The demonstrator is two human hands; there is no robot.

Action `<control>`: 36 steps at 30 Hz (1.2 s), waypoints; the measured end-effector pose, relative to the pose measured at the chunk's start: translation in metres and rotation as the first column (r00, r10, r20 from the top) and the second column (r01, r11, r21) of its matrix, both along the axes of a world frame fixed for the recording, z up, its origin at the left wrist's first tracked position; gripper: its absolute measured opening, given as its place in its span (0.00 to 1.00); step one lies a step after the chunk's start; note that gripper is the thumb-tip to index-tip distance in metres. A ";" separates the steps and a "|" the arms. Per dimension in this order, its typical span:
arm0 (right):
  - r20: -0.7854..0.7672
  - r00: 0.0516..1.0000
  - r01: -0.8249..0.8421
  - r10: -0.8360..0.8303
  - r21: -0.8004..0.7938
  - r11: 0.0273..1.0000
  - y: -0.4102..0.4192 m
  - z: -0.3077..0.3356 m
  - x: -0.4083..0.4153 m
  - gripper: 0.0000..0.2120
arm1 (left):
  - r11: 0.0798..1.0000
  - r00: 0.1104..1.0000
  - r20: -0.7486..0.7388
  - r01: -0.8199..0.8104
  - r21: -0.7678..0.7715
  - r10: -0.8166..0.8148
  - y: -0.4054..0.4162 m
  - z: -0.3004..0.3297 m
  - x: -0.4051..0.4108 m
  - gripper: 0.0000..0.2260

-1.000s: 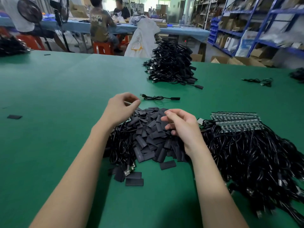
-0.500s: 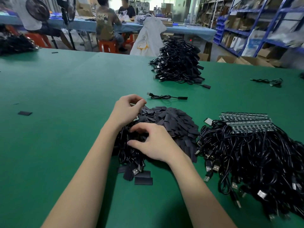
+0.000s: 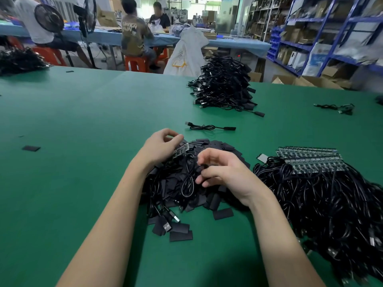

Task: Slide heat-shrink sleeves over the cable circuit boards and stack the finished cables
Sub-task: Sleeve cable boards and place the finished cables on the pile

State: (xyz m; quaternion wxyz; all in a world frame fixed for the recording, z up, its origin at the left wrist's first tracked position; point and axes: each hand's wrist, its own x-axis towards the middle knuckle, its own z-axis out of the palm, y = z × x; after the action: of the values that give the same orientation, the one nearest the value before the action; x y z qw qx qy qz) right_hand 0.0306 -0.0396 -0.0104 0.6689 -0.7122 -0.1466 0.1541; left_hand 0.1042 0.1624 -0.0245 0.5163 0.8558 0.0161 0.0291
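Far left on the green table (image 3: pixel 72 125): a lone flat black heat-shrink sleeve (image 3: pixel 31 148), well apart from everything else; a dark cable heap (image 3: pixel 18 61) sits at the table's far-left edge. Left hand (image 3: pixel 160 146): fingers curled, thumb and fingertips pinching one end of a bare circuit board (image 3: pixel 180 150), which sticks out toward the right hand and lies tilted just above the sleeve pile. The board's black cable (image 3: pixel 187 183) drops from it in a loop over the pile. Centre: the loose pile of heat-shrink sleeves (image 3: pixel 207 146) lies under and between both hands, mixed with a few cables; several strays (image 3: pixel 180 236) lie flat at its near edge, beside a USB plug (image 3: pixel 165 225). Right hand (image 3: pixel 226 172): fingers curled inward over the pile, fingertips at the cable loop; the fingers are motion-blurred, so whether they pinch a sleeve or the cable I cannot tell. Beyond the hands: one finished cable (image 3: pixel 209 127) lies alone; farther back stands the stack of finished cables (image 3: pixel 224 88). Right: a large heap of unsleeved cables (image 3: pixel 331 204), with their circuit boards (image 3: pixel 310 160) lined up in neat rows at its far edge. Far right: a small cable bundle (image 3: pixel 339 107), apart from the rest.
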 end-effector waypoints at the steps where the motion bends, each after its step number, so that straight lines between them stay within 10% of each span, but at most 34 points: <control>1: 0.004 1.000 0.000 0.000 0.010 1.000 -0.001 0.000 0.001 0.17 | 1.000 1.000 -0.020 0.021 0.017 -0.021 0.000 0.000 -0.001 0.09; 9: -0.107 0.994 -0.030 0.034 0.033 0.999 -0.011 -0.001 0.005 0.04 | 0.973 0.981 -0.032 0.185 -0.140 -0.191 -0.003 0.009 -0.009 0.04; 18: -0.031 0.866 0.498 -0.499 0.128 0.858 0.011 -0.013 0.012 0.04 | 0.879 0.960 -0.038 0.238 -0.412 -0.278 -0.022 0.011 -0.015 0.02; 36: -0.318 0.845 0.526 -0.430 0.348 0.776 0.007 -0.013 0.014 0.10 | 0.744 0.892 -0.091 0.309 -0.593 -0.443 -0.031 0.018 -0.022 0.05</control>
State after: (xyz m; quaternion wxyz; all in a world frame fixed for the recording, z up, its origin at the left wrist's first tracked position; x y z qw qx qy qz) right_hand 0.0448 -0.0324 -0.0239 0.8356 -0.5422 0.0857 0.0210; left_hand 0.0827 0.1314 -0.0070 0.7350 0.6473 -0.0914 -0.1801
